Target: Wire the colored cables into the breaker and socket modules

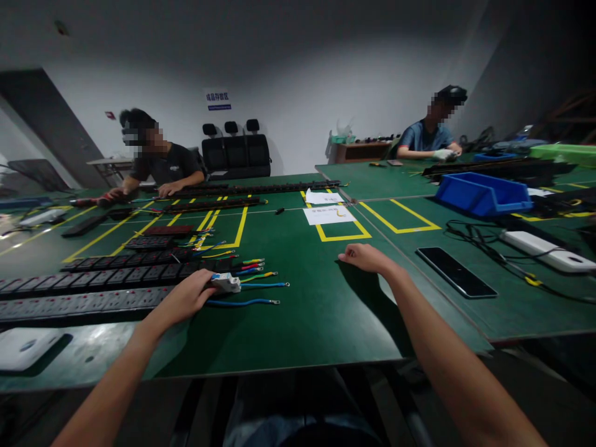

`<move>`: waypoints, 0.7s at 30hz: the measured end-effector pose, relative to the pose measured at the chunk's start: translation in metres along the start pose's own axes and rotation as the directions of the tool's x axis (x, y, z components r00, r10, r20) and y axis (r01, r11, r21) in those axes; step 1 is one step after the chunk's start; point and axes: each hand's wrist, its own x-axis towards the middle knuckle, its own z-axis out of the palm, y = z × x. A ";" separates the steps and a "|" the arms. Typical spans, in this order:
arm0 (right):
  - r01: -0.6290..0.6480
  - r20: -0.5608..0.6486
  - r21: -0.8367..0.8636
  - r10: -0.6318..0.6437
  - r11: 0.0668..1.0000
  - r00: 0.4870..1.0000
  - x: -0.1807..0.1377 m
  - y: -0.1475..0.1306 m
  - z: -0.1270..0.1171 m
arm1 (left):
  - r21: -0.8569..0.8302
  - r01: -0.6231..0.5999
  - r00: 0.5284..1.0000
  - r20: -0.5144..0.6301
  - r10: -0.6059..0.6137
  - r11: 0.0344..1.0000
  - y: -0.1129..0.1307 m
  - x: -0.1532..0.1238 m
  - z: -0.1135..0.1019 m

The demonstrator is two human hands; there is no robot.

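My left hand (193, 295) is closed around a small white circuit breaker (226, 283) with a blue switch side. It is held just above the ends of the power strips. Blue wires (265, 285) with ring terminals stick out to the right beside and below it. Long black power strips (88, 302) with rows of sockets lie on the left, partly behind my left hand. Over the green table my right hand (365, 256) hovers with its fingers curled together in a pinch. Whatever those fingers may hold is hidden or too small to make out.
White paper sheets (328, 215) lie by yellow tape markings. On the right are a phone (456, 271), a white power strip (547, 250), tangled black cables and a blue bin (482, 194). A white case (28, 347) sits front left. Two people (170, 164) work across the tables.
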 end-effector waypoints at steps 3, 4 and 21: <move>-0.002 0.003 0.008 0.002 1.000 1.000 0.001 0.002 0.002 | 0.006 0.002 1.000 0.008 -0.002 1.000 -0.002 -0.002 -0.004; 0.000 0.001 0.008 0.000 1.000 1.000 0.002 0.003 0.003 | 0.009 0.005 1.000 0.007 -0.005 1.000 -0.004 -0.002 -0.004; 0.033 0.003 0.025 -0.033 0.999 0.999 0.004 0.009 0.006 | 0.086 0.026 0.999 0.039 -0.029 0.996 -0.023 -0.012 -0.011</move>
